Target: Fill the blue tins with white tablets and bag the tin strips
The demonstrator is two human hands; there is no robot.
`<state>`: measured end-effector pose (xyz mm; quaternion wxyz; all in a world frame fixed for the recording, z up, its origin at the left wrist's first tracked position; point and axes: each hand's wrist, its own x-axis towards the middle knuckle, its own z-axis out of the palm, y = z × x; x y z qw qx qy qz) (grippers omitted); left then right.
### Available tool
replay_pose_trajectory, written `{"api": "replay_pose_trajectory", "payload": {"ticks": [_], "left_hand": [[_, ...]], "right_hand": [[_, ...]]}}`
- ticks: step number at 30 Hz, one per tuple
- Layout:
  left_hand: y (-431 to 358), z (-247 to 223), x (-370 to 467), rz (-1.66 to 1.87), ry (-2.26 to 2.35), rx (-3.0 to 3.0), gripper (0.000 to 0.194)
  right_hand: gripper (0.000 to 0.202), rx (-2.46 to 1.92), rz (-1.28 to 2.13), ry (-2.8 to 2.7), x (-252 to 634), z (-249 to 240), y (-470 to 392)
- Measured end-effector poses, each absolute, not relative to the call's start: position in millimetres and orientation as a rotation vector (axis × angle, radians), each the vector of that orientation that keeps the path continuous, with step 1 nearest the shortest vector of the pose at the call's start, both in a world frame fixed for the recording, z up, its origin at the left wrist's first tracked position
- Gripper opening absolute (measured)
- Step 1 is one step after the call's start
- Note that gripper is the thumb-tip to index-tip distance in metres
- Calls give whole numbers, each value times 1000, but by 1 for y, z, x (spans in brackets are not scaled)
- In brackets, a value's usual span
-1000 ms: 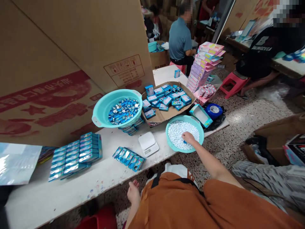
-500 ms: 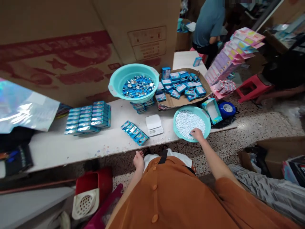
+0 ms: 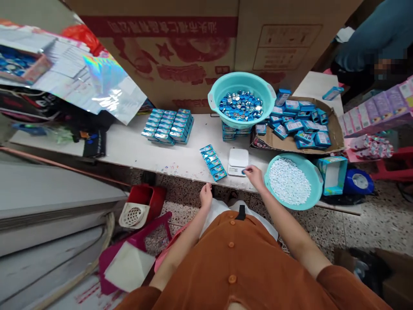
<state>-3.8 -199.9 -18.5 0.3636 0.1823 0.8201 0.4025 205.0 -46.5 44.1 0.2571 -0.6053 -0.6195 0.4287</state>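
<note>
Closest in, the left hand (image 3: 206, 196) is held loosely curled by the front edge of the table (image 3: 125, 148); whether anything is tucked inside can't be told. A bit farther out, the right hand (image 3: 254, 177) is pinched narrow, with 1 small blue piece (image 3: 244, 171) held at the fingertips. So the piece is placed at the front right corner of the white scale (image 3: 239, 157), beyond and to the right of the left hand. Whether the scale is touched can't be made out.

Risk-wise, the piece is gripped by a tiny bit, so it could be dropped if the pinch is loosened. The scale could get nudged if the knuckles are swung low. Near the right forearm (image 3: 290, 224), a basin (image 3: 315, 189) of white beads (image 3: 288, 183) seems to be set past the table edge; if it's bumped, beads could be spilled everywhere.

Left of the scale, a row of small boxes (image 3: 214, 162) could be knocked crooked by a careless sweep. Farther back, a second basin (image 3: 215, 95) of caps (image 3: 241, 105) looks propped on stacked boxes (image 3: 229, 132), so it could be tipped if shoved.
</note>
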Motion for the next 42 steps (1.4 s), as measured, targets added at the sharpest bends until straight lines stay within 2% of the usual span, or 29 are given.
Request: {"api": "replay_pose_trajectory", "payload": {"ticks": [4,8,21,28,32,38,42], "left_hand": [[-186,-18,-11,1012,2110,469,47],[-181,-16,-11,1006,2076,479,40],[-163,-8,-12,1015,1932,531,37],[-162,-7,-17,920,1960,539,48],[-162,-7,-16,936,1933,528,43],[-160,-9,-13,972,1880,460,40],[-158,-17,-12,985,1876,380,42]], "right_hand": [[2,-1525,1286,-1949,118,35,-58],[3,-1625,1264,-2165,83,25,-65],[19,-1840,1003,-2363,75,21,-67],[24,-1874,911,-2463,71,28,-68],[23,-1855,856,-2511,70,28,-70],[23,-1847,895,-2550,75,28,-72],[23,-1819,1056,-2572,80,31,-64]]}}
